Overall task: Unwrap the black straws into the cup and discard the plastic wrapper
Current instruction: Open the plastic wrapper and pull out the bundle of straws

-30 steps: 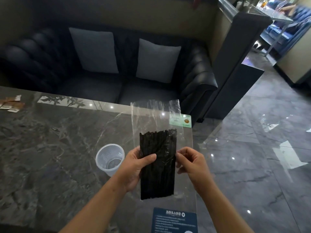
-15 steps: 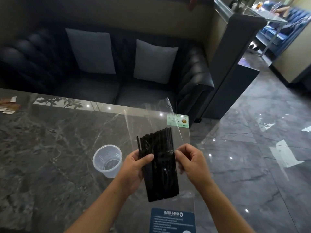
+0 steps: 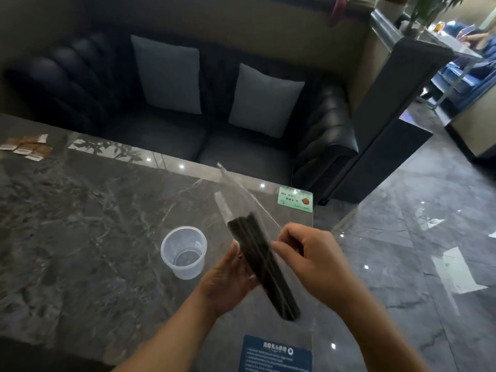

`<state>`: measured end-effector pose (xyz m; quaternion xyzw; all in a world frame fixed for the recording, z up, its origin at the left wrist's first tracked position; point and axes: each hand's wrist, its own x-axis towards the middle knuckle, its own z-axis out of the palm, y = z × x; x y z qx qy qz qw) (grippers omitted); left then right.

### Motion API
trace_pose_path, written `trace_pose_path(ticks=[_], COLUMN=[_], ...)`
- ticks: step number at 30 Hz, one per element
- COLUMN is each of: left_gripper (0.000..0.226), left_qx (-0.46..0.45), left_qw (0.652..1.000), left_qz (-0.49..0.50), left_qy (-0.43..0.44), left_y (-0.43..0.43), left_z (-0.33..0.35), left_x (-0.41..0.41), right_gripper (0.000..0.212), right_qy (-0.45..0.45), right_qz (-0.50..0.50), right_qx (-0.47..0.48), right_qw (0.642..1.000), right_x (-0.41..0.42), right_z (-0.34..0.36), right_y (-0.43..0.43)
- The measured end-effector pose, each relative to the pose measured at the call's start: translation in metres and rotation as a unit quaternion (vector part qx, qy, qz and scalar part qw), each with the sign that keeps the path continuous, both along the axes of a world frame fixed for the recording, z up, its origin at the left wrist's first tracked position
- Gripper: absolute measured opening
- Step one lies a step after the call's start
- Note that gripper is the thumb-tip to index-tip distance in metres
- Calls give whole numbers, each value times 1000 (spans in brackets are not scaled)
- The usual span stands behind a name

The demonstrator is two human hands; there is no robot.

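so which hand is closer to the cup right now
Left. The left hand holds the black straws just beside the cup; the right hand pinches the wrapper on the straws' far side.

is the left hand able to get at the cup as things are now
Likely yes for reach: the cup stands upright beside the left hand, nothing between them. But that hand grips the black straws in their plastic wrapper, so it is not free.

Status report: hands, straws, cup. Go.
Left hand grips black straws, inside plastic wrapper. Right hand pinches wrapper edge. Cup upright on table, left of hands, nothing between.
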<state>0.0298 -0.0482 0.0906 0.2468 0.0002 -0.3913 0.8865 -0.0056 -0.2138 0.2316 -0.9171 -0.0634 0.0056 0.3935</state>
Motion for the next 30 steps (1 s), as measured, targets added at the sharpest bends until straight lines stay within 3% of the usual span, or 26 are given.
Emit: trace_pose_path(ticks=[6, 13, 16, 20, 27, 30], left_gripper=[68, 62, 72, 83, 77, 75], left_qx=[-6, -19, -45, 36, 148, 150], left_qw=[1000, 999, 998, 996, 977, 974], left_qz=[9, 34, 46, 83, 144, 159], left_qy=[4, -1, 27, 24, -52, -61], left_y=[0, 1, 3, 1, 1, -8], left_z=[-3, -7, -7, 2, 30, 39], left_x=[-2, 0, -1, 1, 8, 7], right_gripper=[17, 22, 18, 17, 16, 15], right_qy=[15, 73, 82, 76, 86, 95], right_qz=[24, 42, 18, -18, -61, -74], right_qx=[-17, 7, -31, 19, 73, 98], right_qw=[999, 996, 996, 997, 992, 988], right_x=[2, 11, 14, 18, 16, 18], right_z=[1, -6, -11, -16, -24, -25], right_y=[-7, -14, -21, -30, -44, -50])
